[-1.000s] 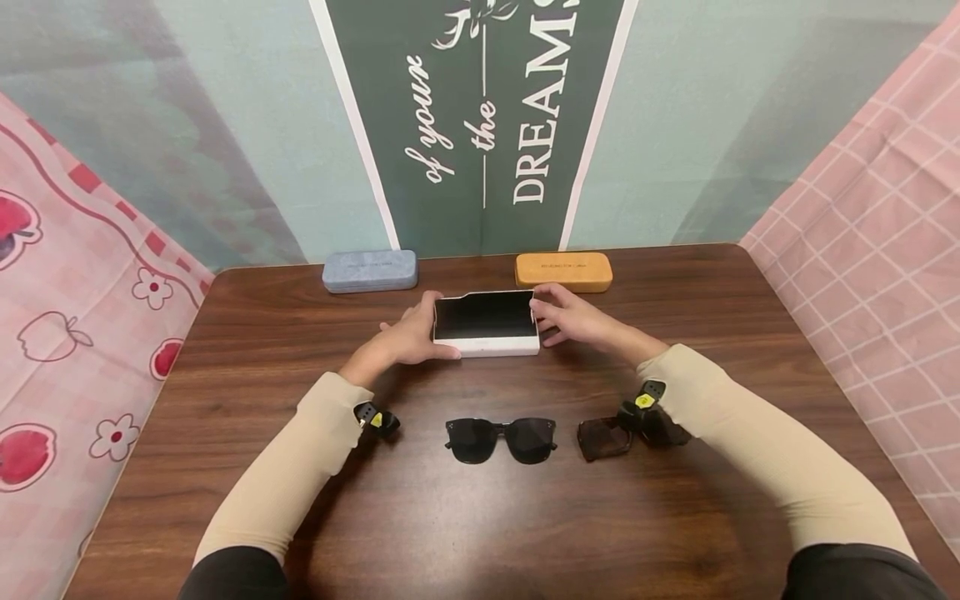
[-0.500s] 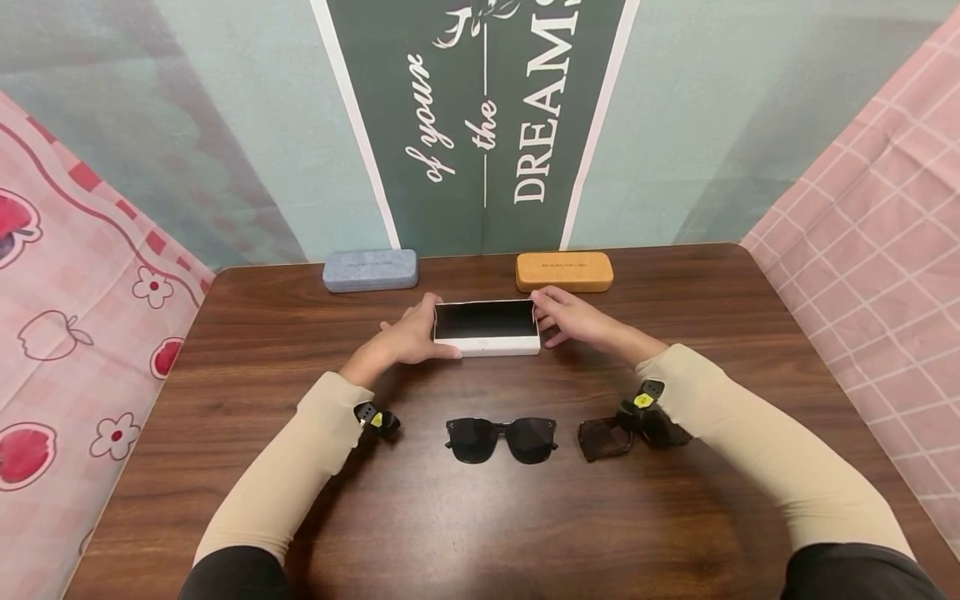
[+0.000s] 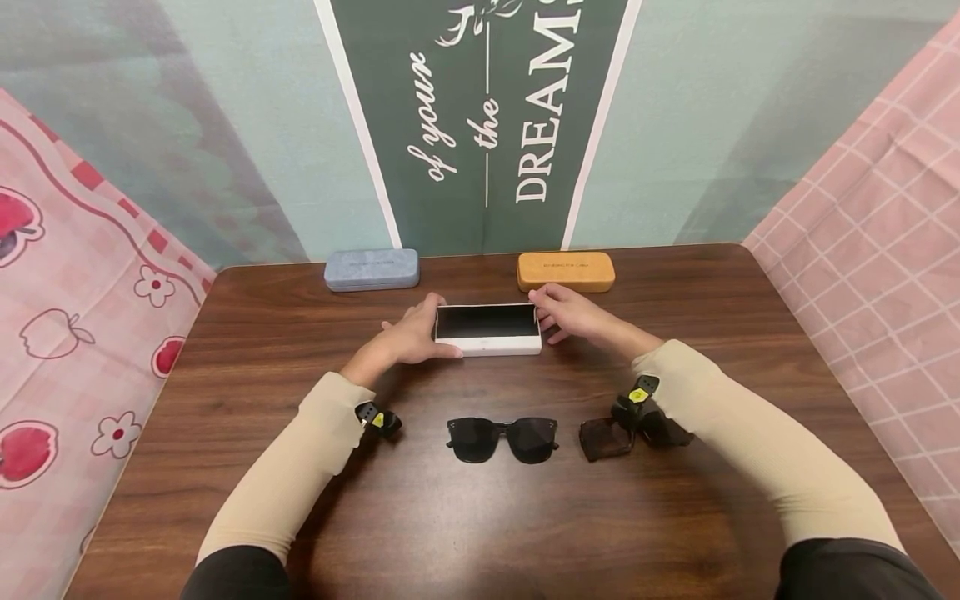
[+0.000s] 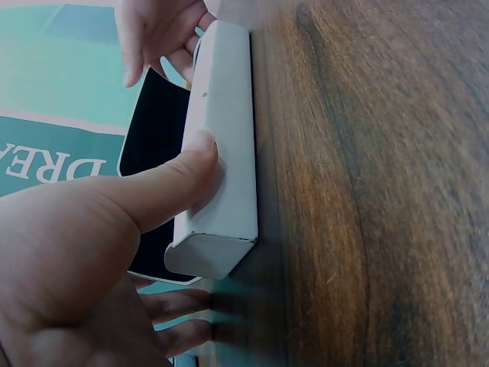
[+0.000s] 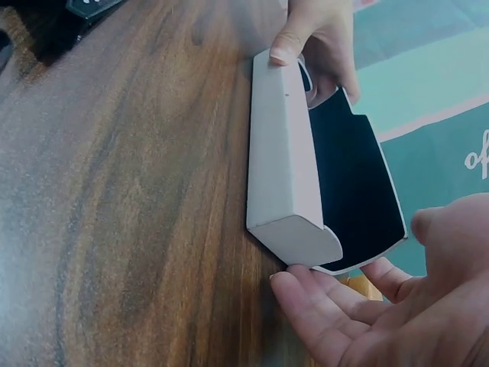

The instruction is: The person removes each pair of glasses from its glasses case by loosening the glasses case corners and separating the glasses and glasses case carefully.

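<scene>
A white glasses case (image 3: 498,344) with a black lining stands with its lid raised near the middle of the table. My left hand (image 3: 411,333) grips its left end. In the left wrist view, the thumb (image 4: 179,180) presses on the white front wall and the other fingers reach behind the case. At the right end is my right hand (image 3: 573,315). The right wrist view shows its fingers (image 5: 325,302) extended along the end of the case, with fingertips right at the lower edge, and the thumb apart from the lid (image 5: 355,176).
Black sunglasses (image 3: 501,439) lie in front of the case. Another dark pair of sunglasses (image 3: 607,437) lies partly hidden under the right wrist camera. Behind are a blue glasses case (image 3: 372,270) and a yellow glasses case (image 3: 566,272), both closed, near the table's back edge.
The white case's lid has tilted farther back, showing less height in the head view. My right hand has shifted slightly at the lid's corner; my left hand holds its place.
</scene>
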`<state>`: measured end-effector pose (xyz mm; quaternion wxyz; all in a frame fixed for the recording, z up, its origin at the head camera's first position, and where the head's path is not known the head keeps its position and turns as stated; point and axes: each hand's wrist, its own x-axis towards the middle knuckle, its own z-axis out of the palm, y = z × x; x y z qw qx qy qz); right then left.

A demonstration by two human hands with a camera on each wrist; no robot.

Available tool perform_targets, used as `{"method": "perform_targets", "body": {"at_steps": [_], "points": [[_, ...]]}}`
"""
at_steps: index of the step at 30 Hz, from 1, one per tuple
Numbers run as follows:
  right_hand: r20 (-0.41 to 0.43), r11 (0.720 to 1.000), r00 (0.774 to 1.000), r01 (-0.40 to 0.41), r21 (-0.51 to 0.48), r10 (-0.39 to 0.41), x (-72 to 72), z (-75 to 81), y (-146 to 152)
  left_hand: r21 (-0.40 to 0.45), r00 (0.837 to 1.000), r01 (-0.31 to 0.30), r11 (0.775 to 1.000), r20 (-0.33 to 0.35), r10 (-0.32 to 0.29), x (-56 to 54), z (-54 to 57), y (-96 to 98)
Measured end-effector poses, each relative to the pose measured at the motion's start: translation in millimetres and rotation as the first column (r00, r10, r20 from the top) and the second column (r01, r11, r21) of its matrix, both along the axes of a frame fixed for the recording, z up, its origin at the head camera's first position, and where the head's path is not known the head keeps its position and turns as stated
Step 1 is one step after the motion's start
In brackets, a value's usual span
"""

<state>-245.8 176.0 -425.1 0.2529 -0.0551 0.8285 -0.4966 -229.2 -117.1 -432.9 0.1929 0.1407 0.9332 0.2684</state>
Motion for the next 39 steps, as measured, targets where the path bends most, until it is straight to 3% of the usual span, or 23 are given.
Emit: {"method": "perform_targets", "body": {"at_steps": [8,13,21,26,28,31,35,39], "points": [[-0.014,0.999,0.999,-0.036,0.009,0.036,-2.6,-3.3,3,-0.005,1.0,-0.001,1.0,-0.009,0.001,-0.5,-0.6,0.6],[-0.034,0.993,0.993,-0.115,0.041,0.116,-5.1,-6.4,9,-0.007,1.0,-0.005,1.0,-0.013,0.005,-0.6,-0.9,0.2],[-0.144,0.971,0.966,-0.198,0.131,0.216,-4.2,-4.7,14,-0.023,1.0,0.006,1.0,-0.007,-0.006,-0.4,-0.3,0.5],[-0.249,0.941,0.923,-0.233,0.246,0.294,-1.2,-1.5,13,-0.042,1.0,0.018,0.999,-0.006,-0.018,-0.5,-0.8,1.0],[-0.302,0.923,0.893,-0.248,0.293,0.335,0.1,-1.4,13,-0.051,1.0,0.028,0.998,-0.004,-0.029,-0.5,-0.9,1.2],[-0.395,0.897,0.828,-0.26,0.356,0.397,1.8,-4.1,13,-0.066,0.999,0.042,0.997,-0.002,-0.042,-0.3,-0.9,1.2],[-0.475,0.882,0.762,-0.269,0.388,0.441,3.4,-8.5,12,-0.068,0.999,0.04,0.997,-0.004,-0.041,-0.6,-1.5,0.4],[-0.483,0.863,0.738,-0.272,0.426,0.471,6.4,-7.3,11,-0.062,0.999,0.038,0.997,-0.01,-0.038,-1.4,-2.9,0.7]]}}
